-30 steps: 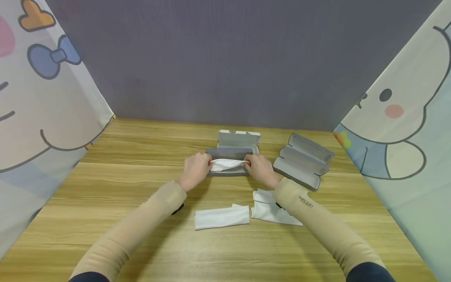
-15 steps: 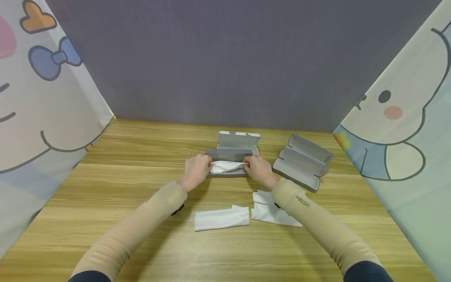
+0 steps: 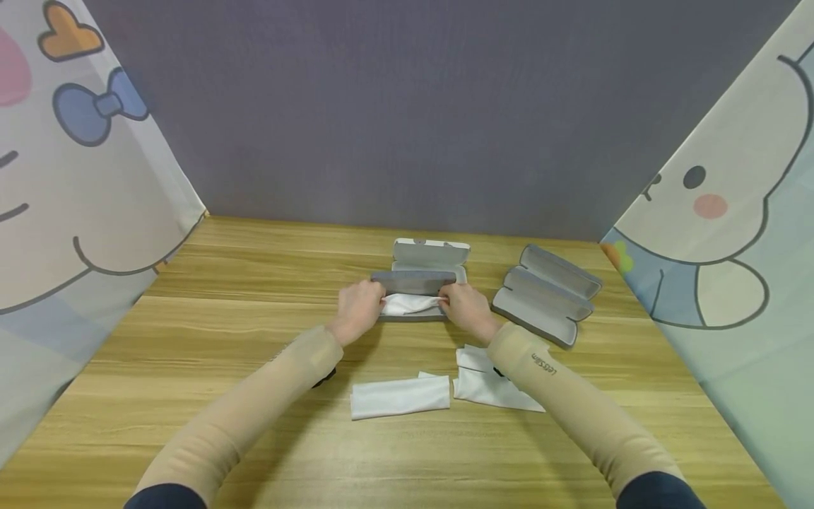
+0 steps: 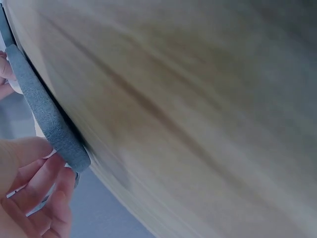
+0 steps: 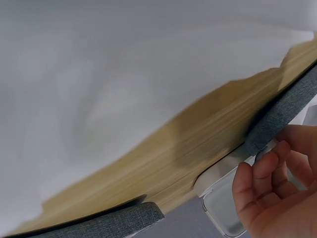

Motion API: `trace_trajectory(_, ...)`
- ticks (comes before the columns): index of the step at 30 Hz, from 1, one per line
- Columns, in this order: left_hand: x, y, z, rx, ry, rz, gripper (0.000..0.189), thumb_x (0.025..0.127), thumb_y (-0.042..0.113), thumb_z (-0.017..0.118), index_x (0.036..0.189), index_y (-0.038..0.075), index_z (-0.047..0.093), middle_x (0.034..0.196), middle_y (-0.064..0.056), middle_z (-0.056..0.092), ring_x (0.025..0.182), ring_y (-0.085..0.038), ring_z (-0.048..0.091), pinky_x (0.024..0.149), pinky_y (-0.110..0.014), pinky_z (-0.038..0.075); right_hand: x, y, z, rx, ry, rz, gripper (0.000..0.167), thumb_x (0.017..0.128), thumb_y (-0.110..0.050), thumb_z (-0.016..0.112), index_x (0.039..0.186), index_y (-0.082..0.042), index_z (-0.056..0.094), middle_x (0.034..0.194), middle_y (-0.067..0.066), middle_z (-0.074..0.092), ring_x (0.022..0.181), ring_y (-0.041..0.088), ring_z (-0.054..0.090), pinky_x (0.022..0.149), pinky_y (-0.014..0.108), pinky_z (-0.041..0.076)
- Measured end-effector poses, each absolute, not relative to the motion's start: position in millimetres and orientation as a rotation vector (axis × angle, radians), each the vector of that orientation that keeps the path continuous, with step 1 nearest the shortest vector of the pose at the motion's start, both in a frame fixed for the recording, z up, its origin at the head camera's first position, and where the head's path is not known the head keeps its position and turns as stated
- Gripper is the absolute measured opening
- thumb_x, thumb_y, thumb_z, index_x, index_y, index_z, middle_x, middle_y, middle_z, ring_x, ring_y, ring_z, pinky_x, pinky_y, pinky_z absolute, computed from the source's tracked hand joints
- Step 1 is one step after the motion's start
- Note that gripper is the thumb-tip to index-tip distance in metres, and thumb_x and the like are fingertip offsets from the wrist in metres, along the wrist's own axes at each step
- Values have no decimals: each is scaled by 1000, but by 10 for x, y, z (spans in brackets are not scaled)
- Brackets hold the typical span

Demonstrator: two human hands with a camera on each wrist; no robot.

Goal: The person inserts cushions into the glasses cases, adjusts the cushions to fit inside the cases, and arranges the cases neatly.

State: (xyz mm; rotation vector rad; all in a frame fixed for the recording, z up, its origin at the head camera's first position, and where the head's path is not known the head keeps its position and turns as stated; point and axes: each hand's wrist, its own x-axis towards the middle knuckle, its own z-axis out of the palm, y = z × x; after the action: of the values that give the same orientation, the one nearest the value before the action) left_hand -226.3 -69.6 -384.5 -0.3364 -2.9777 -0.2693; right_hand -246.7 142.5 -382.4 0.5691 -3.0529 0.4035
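Observation:
A white cloth [image 3: 408, 304] lies in an open grey glasses case [image 3: 413, 318] at the middle of the table. My left hand [image 3: 358, 311] pinches the left end of the cloth. At its other end my right hand [image 3: 468, 309] pinches it too. Both hands are at the ends of the case, their fingertips inside or against its rim. In the left wrist view the thumb and fingers of the left hand [image 4: 37, 183] meet at the rounded case end [image 4: 54, 119]. The right wrist view shows the right hand [image 5: 282, 183] at the opposite end; little of the cloth shows there.
Behind stands another open case [image 3: 432, 252] with a patterned white lid. An open grey case [image 3: 540, 304] lies to the right. Two folded white cloths lie nearer, one cloth [image 3: 399, 397] in the middle and one cloth [image 3: 490, 389] partly under the right forearm. Fabric walls surround the wooden table.
My left hand has shifted slightly right, and the cloth between the hands looks a little shorter and lower in the case. The right hand has barely moved.

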Motion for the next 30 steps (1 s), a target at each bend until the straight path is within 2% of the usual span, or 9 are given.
trace_trajectory(10,-2261,-681,-3861,-328,-2983,-219,11,87,18,70,81,9,74,79,-6,71,57,-12,52,43,-25,42,-2473,1413,-3829,575,-3093,395,16,95,-16,60,99,-8,73,89,8,73,60,12,58,50,26,46)
trace_trajectory(22,-2255,-685,-3857,-307,-3031,-227,12,90,17,67,85,7,72,75,-6,70,54,-11,48,40,-24,37,-2474,1410,-3846,565,-3110,402,17,96,-17,58,97,-7,72,78,6,69,54,11,50,45,22,37)
trace_trajectory(26,-2255,-707,-3834,-289,-3047,-280,14,90,17,65,82,7,70,67,-4,64,52,-11,46,39,-23,33,-2471,1419,-3835,551,-3104,413,16,95,-17,59,98,-8,72,77,6,68,53,11,49,45,23,36)
trace_trajectory(30,-2248,-739,-3806,-279,-3057,-352,22,91,18,65,72,8,64,59,0,56,50,-10,42,39,-21,30,-2462,1438,-3827,533,-3100,430,17,94,-19,61,102,-8,72,82,6,71,55,12,51,46,24,38)
